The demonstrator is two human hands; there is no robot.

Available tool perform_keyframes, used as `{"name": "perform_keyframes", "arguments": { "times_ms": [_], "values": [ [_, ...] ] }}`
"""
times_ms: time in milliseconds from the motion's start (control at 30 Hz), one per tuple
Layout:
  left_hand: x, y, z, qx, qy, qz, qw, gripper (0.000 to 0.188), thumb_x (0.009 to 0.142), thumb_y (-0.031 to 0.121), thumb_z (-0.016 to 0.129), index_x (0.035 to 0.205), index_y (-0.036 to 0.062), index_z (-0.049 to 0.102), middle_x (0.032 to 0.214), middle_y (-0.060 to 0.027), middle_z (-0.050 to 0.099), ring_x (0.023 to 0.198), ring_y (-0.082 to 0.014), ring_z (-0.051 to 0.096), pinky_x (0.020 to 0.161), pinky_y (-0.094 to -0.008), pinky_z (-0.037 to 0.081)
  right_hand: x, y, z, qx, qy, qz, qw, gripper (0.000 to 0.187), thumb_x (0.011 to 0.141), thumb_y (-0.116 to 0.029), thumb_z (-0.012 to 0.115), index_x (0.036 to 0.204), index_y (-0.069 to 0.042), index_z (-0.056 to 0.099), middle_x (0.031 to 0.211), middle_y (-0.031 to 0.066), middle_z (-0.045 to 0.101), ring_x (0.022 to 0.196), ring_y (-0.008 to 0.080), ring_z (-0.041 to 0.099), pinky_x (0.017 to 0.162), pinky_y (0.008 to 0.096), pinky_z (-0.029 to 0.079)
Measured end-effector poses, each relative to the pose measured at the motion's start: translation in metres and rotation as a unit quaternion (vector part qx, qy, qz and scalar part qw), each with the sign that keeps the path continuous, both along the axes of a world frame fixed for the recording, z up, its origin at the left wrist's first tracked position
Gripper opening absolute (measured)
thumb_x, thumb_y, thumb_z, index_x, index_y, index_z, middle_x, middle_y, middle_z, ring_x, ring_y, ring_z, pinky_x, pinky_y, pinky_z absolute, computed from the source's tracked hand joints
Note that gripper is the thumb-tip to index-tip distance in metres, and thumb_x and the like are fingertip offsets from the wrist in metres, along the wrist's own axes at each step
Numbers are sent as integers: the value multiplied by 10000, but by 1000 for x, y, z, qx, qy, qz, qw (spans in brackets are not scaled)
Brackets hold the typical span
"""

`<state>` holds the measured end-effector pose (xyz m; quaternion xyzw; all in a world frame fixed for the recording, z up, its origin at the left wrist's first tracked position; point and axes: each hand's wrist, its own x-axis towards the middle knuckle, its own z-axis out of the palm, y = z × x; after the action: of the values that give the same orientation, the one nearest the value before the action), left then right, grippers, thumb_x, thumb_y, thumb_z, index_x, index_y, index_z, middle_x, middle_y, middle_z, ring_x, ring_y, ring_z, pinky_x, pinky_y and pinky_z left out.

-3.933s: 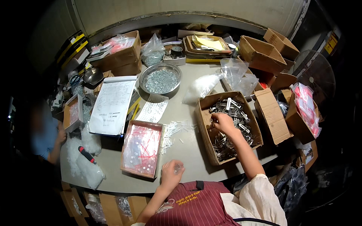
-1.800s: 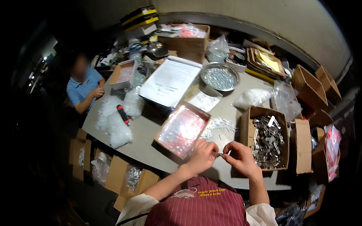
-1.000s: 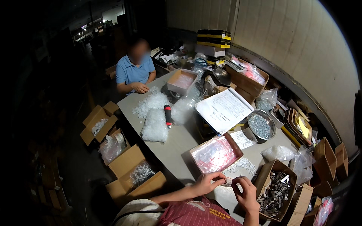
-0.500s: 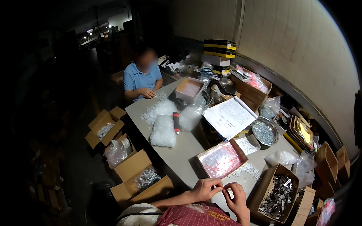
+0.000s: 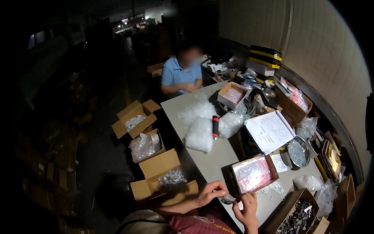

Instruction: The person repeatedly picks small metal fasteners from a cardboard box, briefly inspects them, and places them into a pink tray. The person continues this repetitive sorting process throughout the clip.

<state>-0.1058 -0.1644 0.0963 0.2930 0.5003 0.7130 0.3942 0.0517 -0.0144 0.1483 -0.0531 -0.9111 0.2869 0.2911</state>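
Observation:
A small clear plastic bag (image 5: 227,199) spans the gap between my two hands, just in front of the table's near edge. My left hand (image 5: 211,193) pinches one side of it between thumb and fingers. On the other side, my right hand (image 5: 247,208) has its fingertips closed on the bag. Something greyish shows in the bag, too small to make out. Just beyond my hands lies an open carton (image 5: 255,174) of flat clear bags with red edging. White plastic pieces (image 5: 276,190) are scattered to its right. A box of dark metal parts (image 5: 295,216) stands nearest my right forearm.
A clipboard (image 5: 269,132), a bowl of screws (image 5: 298,152), a filled clear bag (image 5: 199,134) and a red-black tool (image 5: 215,127) lie on the table (image 5: 218,160). Open cartons (image 5: 159,163) stand on the left. Across sits a co-worker in a blue shirt (image 5: 181,76).
My view has swung left, shifting the scene rightward. The small plastic bag now shows plainly between my hands, which have moved slightly apart. The co-worker's hands are drawn closer to the body.

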Motion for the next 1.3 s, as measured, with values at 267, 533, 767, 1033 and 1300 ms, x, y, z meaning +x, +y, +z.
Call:
{"name": "perform_keyframes", "arguments": {
  "times_ms": [267,533,767,1033,1300],
  "values": [
    [-61,-29,-5,28,-321,120,939,206,1029,200,524,1052,12,604,1045,-153,660,1132,-365,647,925,-503,537,-43,51,-39,-154,39,-116,980,103,869,-48,724,880,12,641,793,119,656,732,260,628,685,363,494],
    [-145,-109,-44,211,-484,157,835,195,1032,165,498,1037,-20,561,1132,-234,620,1164,-445,584,1143,-685,373,-55,143,-145,26,-180,-207,961,358,893,-141,748,1124,23,528,1037,272,605,849,444,646,735,483,520],
    [-153,-121,-39,154,-477,268,823,219,1055,197,498,1008,8,597,1123,-225,654,1184,-449,595,1117,-667,403,-33,154,-147,-248,-132,-209,937,352,1000,-207,703,1173,100,694,939,104,748,846,120,667,779,293,534],
    [-179,-155,-96,7,-343,225,912,235,1023,192,564,1165,12,617,1161,-135,654,1176,-321,612,1035,-498,480,-20,126,-77,-232,-10,-177,956,171,930,-83,721,1042,43,749,1014,99,724,952,175,672,854,286,508],
    [-134,-99,-111,-226,121,293,921,356,938,4,611,1292,6,577,1295,-144,629,1228,-250,595,1072,-372,456,-33,142,-98,-481,115,-166,853,177,951,-33,687,1102,47,734,1040,76,725,932,157,684,846,263,538]
  ]
}}
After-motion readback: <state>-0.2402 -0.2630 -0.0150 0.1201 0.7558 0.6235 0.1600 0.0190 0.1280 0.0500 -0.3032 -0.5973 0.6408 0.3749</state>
